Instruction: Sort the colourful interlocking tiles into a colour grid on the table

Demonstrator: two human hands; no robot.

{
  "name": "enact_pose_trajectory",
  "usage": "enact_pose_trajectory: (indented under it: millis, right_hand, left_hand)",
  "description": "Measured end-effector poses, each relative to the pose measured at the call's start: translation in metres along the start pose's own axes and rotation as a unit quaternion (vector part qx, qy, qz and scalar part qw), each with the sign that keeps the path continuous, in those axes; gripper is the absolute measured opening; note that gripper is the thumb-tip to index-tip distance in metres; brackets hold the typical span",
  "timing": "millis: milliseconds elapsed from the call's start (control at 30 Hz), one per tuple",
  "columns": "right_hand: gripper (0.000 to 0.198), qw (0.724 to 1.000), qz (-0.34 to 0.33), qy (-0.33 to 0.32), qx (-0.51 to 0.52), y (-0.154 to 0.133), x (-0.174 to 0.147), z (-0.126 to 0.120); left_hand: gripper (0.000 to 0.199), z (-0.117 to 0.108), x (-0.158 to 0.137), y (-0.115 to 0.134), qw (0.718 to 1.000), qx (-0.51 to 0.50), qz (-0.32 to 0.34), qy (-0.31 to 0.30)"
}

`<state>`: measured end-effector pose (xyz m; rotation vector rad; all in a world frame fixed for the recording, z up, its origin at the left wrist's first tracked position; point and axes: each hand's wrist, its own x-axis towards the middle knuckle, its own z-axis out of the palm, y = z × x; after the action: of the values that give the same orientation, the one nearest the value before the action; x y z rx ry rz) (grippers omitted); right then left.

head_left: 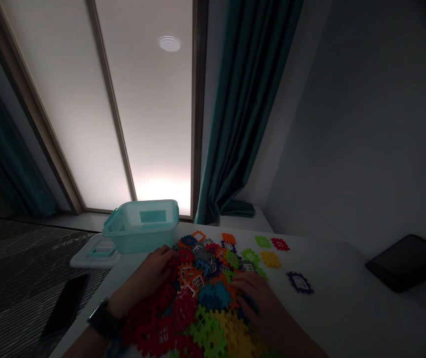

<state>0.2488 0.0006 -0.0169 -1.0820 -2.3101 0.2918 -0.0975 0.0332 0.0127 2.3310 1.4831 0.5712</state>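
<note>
A big heap of colourful plastic interlocking tiles (198,282) with toothed edges covers the near part of the white table. My left hand (155,272), with a dark watch (104,318) on its wrist, rests against the heap's left side by the red tiles, fingers stretched out. On the right side, my right hand (255,298) lies over orange and blue tiles with its fingers spread. Some fingertips are hidden among the pieces. Right of the heap lie loose tiles: a yellow tile (271,259), a red tile (280,244) and a purple tile with a white window (299,282).
A teal plastic box (141,233) stands at the table's back left, beside its lid (95,252). A dark flat panel (65,304) is at the left edge. On the right is a black tablet-like object (408,262). A green curtain (250,99) hangs behind the white table (332,298).
</note>
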Motion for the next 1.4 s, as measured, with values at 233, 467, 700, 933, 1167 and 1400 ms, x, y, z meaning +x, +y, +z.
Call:
enact_pose_trajectory:
  millis: [233,467,700,933,1167,1400]
  right_hand:
    - [0.022,1.000,-0.012,0.009,0.007,-0.001,0.000,-0.001]
    - [0.022,1.000,-0.009,0.013,0.016,-0.002,0.000,0.004]
    - [0.019,0.994,0.056,0.064,0.068,0.000,-0.001,0.010]
    - [0.011,0.989,0.060,0.080,0.111,-0.007,0.003,0.008]
    - [0.020,0.987,0.054,0.123,0.092,-0.011,0.001,0.009]
    - [0.013,0.983,-0.038,0.180,0.014,-0.004,-0.003,0.010]
  left_hand:
    - [0.026,-0.008,0.002,0.011,0.992,-0.062,0.015,0.105]
    - [0.019,-0.008,0.015,0.054,0.982,-0.113,0.050,0.145]
    - [0.021,0.048,0.032,0.106,0.965,-0.208,0.114,0.108]
    - [0.018,0.072,0.024,0.113,0.954,-0.238,0.142,0.113]
    - [0.015,0.064,0.010,0.110,0.966,-0.201,0.122,0.105]
    - [0.019,0.060,0.009,0.106,0.978,-0.172,0.104,0.058]
